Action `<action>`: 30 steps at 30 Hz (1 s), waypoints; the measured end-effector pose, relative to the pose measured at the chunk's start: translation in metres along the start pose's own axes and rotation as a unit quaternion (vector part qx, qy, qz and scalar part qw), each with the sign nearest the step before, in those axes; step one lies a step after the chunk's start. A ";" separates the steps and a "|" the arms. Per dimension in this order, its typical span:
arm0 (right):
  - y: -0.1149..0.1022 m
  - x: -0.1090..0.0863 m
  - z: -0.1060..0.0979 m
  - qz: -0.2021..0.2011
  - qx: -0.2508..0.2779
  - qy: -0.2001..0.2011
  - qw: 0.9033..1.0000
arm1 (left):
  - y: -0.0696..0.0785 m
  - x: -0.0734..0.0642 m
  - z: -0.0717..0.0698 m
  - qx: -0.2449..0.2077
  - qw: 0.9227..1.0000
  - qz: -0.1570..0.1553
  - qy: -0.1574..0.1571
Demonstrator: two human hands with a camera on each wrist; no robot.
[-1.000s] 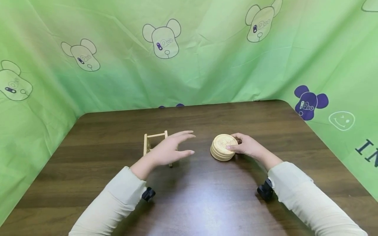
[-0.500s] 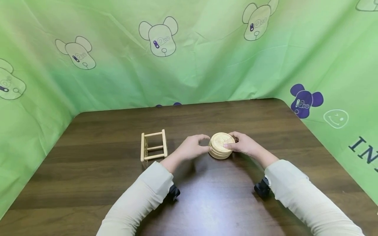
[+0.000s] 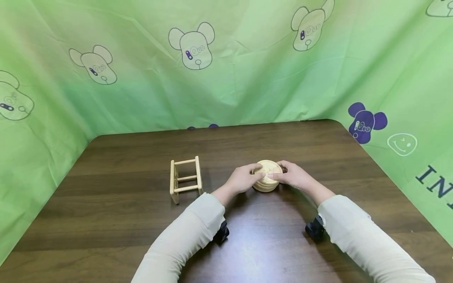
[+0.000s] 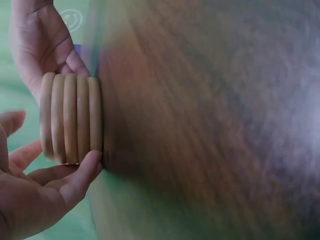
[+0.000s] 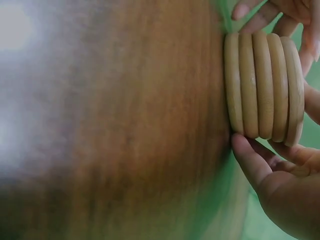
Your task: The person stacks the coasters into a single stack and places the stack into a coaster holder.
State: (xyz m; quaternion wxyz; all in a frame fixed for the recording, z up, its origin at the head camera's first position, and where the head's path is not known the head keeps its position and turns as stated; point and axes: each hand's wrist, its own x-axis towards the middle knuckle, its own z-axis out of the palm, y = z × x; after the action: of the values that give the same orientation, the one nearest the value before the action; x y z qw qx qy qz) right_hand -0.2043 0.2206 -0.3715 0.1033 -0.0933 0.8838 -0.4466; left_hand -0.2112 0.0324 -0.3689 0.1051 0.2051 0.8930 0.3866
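A stack of several round wooden coasters point(image 3: 269, 167) lies on the table, the top one carved with a pattern. My right hand point(image 3: 295, 175) holds the stack from the right, thumb over the top coaster and fingers along the side. From the left, my left hand point(image 3: 244, 177) reaches over the stack, its thumb and index finger above the top coaster. In the left wrist view my left hand point(image 4: 42, 195) has a fingertip at the base of the stack, while its thumb stands apart from the top. A small wooden rack with crossbars point(image 3: 186, 177) stands to the left.
The dark wood table point(image 3: 124, 220) ends at a green cloth backdrop point(image 3: 240, 78) printed with cartoon heads. Small black wrist cameras hang beneath both sleeves, the left camera point(image 3: 221, 232) close to the tabletop.
My left hand has moved right, from in front of the wooden rack to the stack of coasters, uncovering the rack. My right hand stays at the stack.
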 end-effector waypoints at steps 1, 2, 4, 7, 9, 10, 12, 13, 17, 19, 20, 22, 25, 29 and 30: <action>0.000 -0.001 0.000 0.001 -0.004 0.004 1.000 | 0.001 0.000 0.001 0.006 1.000 0.003 0.005; 0.001 -0.001 0.000 0.003 -0.008 0.009 1.000 | 0.002 0.001 0.002 0.013 1.000 0.005 0.011; 0.001 -0.002 0.001 0.004 -0.020 0.021 1.000 | 0.003 0.002 0.003 0.026 0.999 0.006 0.024; 0.002 -0.003 0.003 0.005 -0.025 0.032 0.999 | 0.004 0.004 0.004 0.034 0.998 -0.007 0.044; 0.002 -0.003 0.005 0.001 -0.029 0.034 0.999 | 0.005 0.004 0.006 0.034 0.997 -0.023 0.062; 0.002 -0.003 0.006 0.000 -0.029 0.035 0.999 | 0.005 0.005 0.007 0.032 0.997 -0.030 0.071; 0.002 -0.003 0.008 -0.001 -0.025 0.034 0.999 | 0.006 0.005 0.008 0.025 0.995 -0.044 0.087; 0.003 -0.003 0.008 0.000 -0.021 0.034 0.999 | 0.006 0.005 0.009 0.021 0.994 -0.050 0.095; 0.004 -0.004 0.008 0.001 -0.005 0.026 1.000 | 0.007 0.004 0.013 0.008 0.992 -0.063 0.113; 0.005 -0.006 0.006 0.000 0.013 0.013 1.000 | 0.007 0.004 0.015 -0.001 0.991 -0.068 0.118; 0.006 -0.007 0.005 -0.001 0.022 0.005 1.000 | 0.007 0.004 0.016 -0.006 0.990 -0.069 0.120; 0.008 -0.009 0.003 0.000 0.048 -0.009 0.999 | 0.007 0.004 0.017 -0.018 0.989 -0.073 0.125; 0.011 -0.012 0.003 0.003 0.105 -0.023 0.994 | 0.006 0.003 0.018 -0.039 0.987 -0.072 0.138; 0.015 -0.015 0.008 -0.002 0.197 -0.029 0.980 | 0.002 0.002 0.017 -0.143 0.976 -0.091 0.137; 0.016 -0.015 0.010 -0.004 0.217 -0.030 0.976 | 0.001 0.002 0.017 -0.178 0.970 -0.099 0.135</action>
State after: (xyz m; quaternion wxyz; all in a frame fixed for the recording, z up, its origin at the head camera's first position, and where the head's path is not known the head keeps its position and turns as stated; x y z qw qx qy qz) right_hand -0.1884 0.2257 -0.3886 0.1460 -0.0856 0.7619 -0.6252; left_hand -0.2066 0.0451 -0.3797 0.0558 0.0399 0.8314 0.5514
